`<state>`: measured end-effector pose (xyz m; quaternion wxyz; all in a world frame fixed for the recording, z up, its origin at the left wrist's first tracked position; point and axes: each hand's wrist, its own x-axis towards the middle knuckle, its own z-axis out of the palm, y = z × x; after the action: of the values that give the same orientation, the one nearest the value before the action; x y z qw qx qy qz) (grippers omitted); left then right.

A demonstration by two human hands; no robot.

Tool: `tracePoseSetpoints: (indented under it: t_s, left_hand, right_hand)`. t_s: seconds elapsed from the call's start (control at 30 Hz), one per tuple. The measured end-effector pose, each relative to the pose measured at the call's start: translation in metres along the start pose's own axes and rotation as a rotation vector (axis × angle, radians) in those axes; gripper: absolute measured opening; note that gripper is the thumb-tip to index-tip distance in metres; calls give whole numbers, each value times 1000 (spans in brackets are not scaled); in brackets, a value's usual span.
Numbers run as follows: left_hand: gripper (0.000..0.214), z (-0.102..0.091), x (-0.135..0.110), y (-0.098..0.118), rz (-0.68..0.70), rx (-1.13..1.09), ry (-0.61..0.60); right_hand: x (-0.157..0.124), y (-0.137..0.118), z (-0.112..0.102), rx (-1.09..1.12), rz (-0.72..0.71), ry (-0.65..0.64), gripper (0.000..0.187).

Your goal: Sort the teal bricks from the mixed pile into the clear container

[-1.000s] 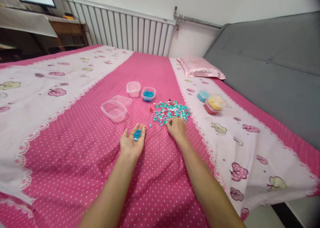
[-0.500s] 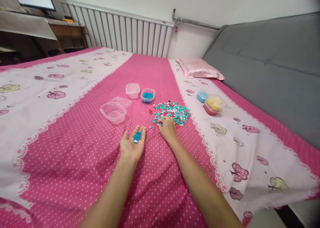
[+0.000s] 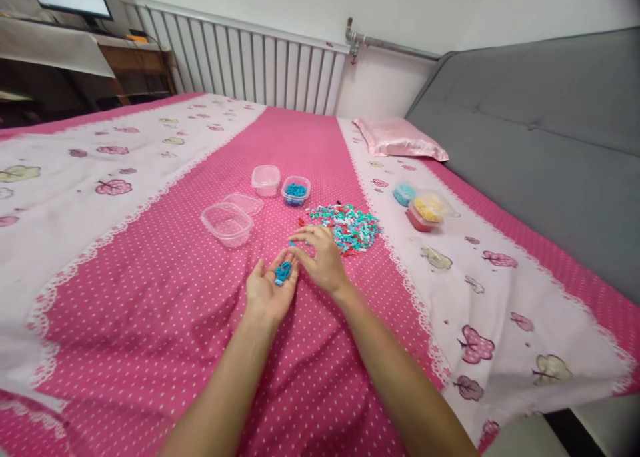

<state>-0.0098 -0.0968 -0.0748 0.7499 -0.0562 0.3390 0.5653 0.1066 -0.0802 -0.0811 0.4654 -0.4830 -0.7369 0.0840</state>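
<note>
My left hand (image 3: 271, 295) lies palm up with its fingers spread a little, and several small blue toy bricks (image 3: 283, 272) rest on them. Just above its fingertips, my right hand (image 3: 323, 260) pinches a small blue toy brick (image 3: 291, 243) between thumb and fingers. Beyond my right hand is a loose pile of mixed toy bricks (image 3: 357, 227), mostly teal, pale blue, white and red. Part of the pile is hidden behind that hand. A clear tub (image 3: 296, 201) of blue bricks stands past both hands.
An open clear tub (image 3: 227, 233) is at the left, with a clear lid (image 3: 245, 204) behind it. Another clear container (image 3: 265, 181) stands further back. To the right are a tub of light blue pieces (image 3: 404, 193) and stacked red and yellow tubs (image 3: 425, 215). A pink pillow (image 3: 400, 139) lies beyond.
My right hand has moved left from the pile to above my left fingertips, with a blue brick in its pinch. My left hand has shifted slightly right.
</note>
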Motion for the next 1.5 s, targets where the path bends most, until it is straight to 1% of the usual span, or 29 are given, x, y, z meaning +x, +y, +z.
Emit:
tracePoseSetpoints:
  t_s: [0.07, 0.1, 0.17, 0.27, 0.3, 0.33, 0.37, 0.43, 0.5, 0.57, 0.7, 0.9, 1.0, 1.13, 1.27, 1.4, 1.47, 1.5]
  left_hand:
    - [40, 0, -1, 0, 5, -1, 3]
    - [40, 0, -1, 0, 9, -3, 1]
    - [43, 1, -2, 1, 14, -8, -2]
    - [46, 0, -3, 2, 16, -9, 16]
    - [46, -1, -3, 3, 16, -9, 23]
    - [46, -1, -3, 3, 18, -8, 28]
    - [46, -2, -3, 4, 20, -8, 32]
    - [46, -3, -1, 4, 28, -11, 37]
    - [46, -3, 0, 4, 34, -12, 39]
    - [46, -3, 1, 3, 33, -10, 38]
    - [45, -2, 2, 1, 29, -4, 39]
    - [43, -1, 4, 1, 36, -12, 9]
    - [44, -1, 5, 1, 40, -18, -8]
    - [43, -2, 5, 2, 88, -5, -5]
    - [44, -2, 5, 4, 111, 6, 17]
    - [46, -1, 3, 7, 119, 2, 30]
    - [47, -1, 2, 7, 120, -2, 36]
    - [47, 0, 1, 8, 120, -5, 38]
  right_hand:
    - [0, 0, 0, 12, -33, -54, 24]
    - [1, 2, -2, 17, -32, -58, 26]
    - [3, 13, -9, 9, 20, -5, 28]
    - [6, 44, -25, -115, 198, 145, 31]
    - [5, 56, -30, -198, 279, 177, 32]
    - [3, 67, -34, -284, 359, 182, 34]
    - [1, 78, -36, -357, 437, 148, 36]
    - [-5, 92, -36, -467, 555, 22, 40]
    - [-10, 98, -30, -533, 586, -110, 45]
    - [-11, 95, -23, -557, 551, -204, 48]
    - [-10, 79, -9, -520, 452, -315, 49]
    - [-16, 51, 8, -422, 174, -449, 47]
    - [-20, 39, 10, -365, 110, -523, 46]
    - [-23, 26, 6, -367, 144, -599, 49]
    - [-28, 21, -9, -434, 261, -668, 56]
    - [-34, 30, -30, -498, 413, -709, 59]
    - [-37, 41, -40, -494, 496, -695, 60]
    - [-37, 48, -43, -492, 536, -665, 61]
